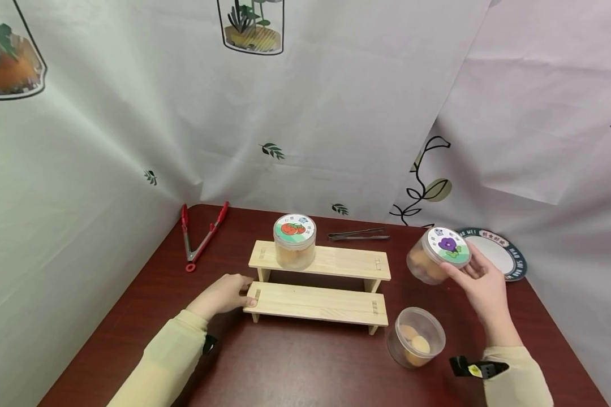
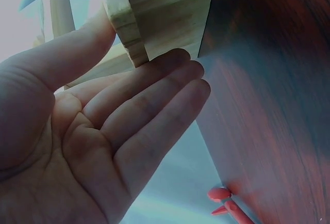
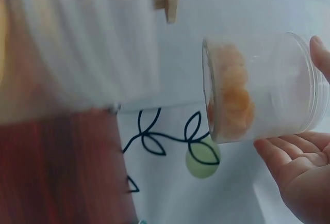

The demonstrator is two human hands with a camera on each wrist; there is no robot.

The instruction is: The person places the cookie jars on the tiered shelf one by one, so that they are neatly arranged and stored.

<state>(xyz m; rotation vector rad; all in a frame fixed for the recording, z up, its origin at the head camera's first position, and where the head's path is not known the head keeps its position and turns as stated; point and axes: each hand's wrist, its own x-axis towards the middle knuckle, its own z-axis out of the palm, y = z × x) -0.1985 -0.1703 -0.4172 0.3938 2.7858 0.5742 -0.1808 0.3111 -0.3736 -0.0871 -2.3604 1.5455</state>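
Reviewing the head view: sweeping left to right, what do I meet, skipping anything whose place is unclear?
Red tongs → tomato jar → tweezers → flower jar → plate.

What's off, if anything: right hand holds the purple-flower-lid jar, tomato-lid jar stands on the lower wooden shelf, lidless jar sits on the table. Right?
Wrong level: the head view shows the tomato-lid jar on the upper wooden shelf. The rest is right: the right hand holds the purple-flower-lid jar, and the lidless jar sits on the table.
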